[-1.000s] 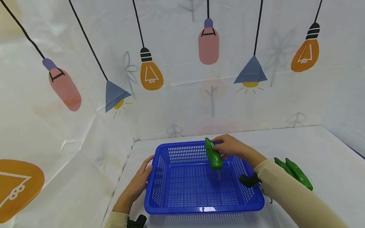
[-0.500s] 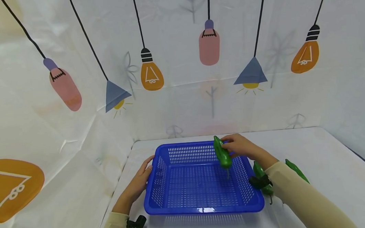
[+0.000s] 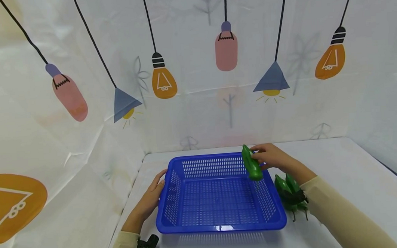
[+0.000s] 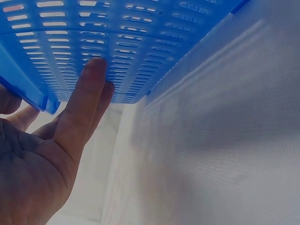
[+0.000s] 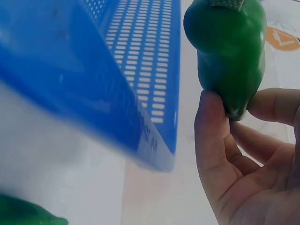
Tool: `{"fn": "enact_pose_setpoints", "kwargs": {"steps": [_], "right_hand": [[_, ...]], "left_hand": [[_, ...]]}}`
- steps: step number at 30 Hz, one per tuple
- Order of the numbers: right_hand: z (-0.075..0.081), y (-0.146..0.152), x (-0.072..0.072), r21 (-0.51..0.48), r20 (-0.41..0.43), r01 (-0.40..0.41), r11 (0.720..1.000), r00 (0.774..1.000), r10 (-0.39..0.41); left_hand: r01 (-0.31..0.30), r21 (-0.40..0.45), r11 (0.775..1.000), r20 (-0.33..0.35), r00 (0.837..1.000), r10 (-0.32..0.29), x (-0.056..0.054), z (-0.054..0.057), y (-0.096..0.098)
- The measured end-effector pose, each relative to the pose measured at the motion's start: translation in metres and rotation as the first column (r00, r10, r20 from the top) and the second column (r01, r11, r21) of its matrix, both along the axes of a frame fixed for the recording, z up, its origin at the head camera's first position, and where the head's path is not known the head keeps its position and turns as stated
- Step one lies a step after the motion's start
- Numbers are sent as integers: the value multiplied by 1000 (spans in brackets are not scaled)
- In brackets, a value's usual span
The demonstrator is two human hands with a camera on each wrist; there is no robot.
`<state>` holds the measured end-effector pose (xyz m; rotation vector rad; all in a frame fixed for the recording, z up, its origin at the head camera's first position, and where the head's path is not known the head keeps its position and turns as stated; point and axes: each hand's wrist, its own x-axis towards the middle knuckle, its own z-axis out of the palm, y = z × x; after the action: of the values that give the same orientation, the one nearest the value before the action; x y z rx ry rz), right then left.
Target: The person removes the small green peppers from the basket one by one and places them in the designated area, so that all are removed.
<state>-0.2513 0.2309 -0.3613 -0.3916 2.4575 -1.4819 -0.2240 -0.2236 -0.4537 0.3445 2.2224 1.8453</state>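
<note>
A blue plastic basket (image 3: 190, 228) with slotted walls sits on the white table, with no peppers visible on its floor. My left hand (image 3: 150, 197) rests against the basket's left side. In the left wrist view, straight fingers (image 4: 86, 101) touch the slotted outer wall. Over the basket's back right corner, my right hand (image 3: 272, 157) holds a green pepper (image 3: 252, 165) between thumb and fingers. The right wrist view has this pepper (image 5: 229, 56) pinched at its narrow tip, beside the basket's rim.
Green peppers (image 3: 282, 185) lie on the table just right of the basket, partly covered by my right wrist and its black camera (image 3: 294, 197). A white wall sheet (image 3: 198, 116) printed with lamps stands behind the table (image 3: 349, 176).
My right hand has moved to the right with the pepper, from inside the basket's outline to its right rim. Peppers beside the basket show more from behind the arm. The left hand stays put.
</note>
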Motion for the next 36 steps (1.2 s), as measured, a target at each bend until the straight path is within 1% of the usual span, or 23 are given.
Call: {"fn": "enact_pose_setpoints", "kwargs": {"steps": [6, 11, 18, 24, 31, 36], "right_hand": [[2, 12, 1, -1, -6, 23, 1000, 1000, -23], [-1, 20, 2, 1, -4, 33, 999, 999, -33], [-2, 32, 10, -2, -1, 47, 999, 999, -47], [-3, 46, 18, -7, 3, 58, 998, 998, -58], [-3, 58, 21, 0, 1, 73, 997, 997, -73], [-4, 62, 24, 6, 16, 93, 996, 996, -93]], "left_hand": [[4, 2, 1000, -2, 1000, -4, -1, 2, 0], [10, -2, 1000, -4, 1000, -10, 0, 2, 0], [4, -1, 1000, -1, 1000, -4, 0, 1, 0], [21, -6, 1000, -12, 1000, -21, 0, 1, 0], [20, 1, 1000, -19, 1000, -20, 1, 2, 0], [15, 4, 1000, -6, 1000, -15, 2, 2, 0]]}}
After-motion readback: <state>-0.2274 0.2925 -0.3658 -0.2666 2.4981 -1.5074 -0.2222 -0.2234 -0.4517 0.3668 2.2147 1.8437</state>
